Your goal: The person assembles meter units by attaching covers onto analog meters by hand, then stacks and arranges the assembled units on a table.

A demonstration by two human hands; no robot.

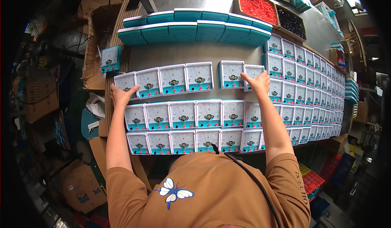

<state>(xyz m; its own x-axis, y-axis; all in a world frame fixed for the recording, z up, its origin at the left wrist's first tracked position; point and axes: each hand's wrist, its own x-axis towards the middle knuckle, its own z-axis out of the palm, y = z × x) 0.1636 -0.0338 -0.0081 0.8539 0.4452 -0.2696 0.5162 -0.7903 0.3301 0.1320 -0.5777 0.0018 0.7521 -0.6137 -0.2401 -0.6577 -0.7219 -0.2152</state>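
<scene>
White-faced ammeters with teal lower panels lie in rows on the metal table. My left hand is closed round the leftmost ammeter of the upper row, thumb at its right edge and fingers along its left side. Three more ammeters adjoin it on the right. Across a gap, my right hand grips another ammeter between thumb and fingers, hiding part of its lower half. Just left of that one sits an ammeter. Two further rows run below, partly covered by my right forearm.
Teal-cased units stand in two lines at the back. A box of red parts and a box of black parts are behind right. A dense block of ammeters fills the right side. One ammeter rests by a carton.
</scene>
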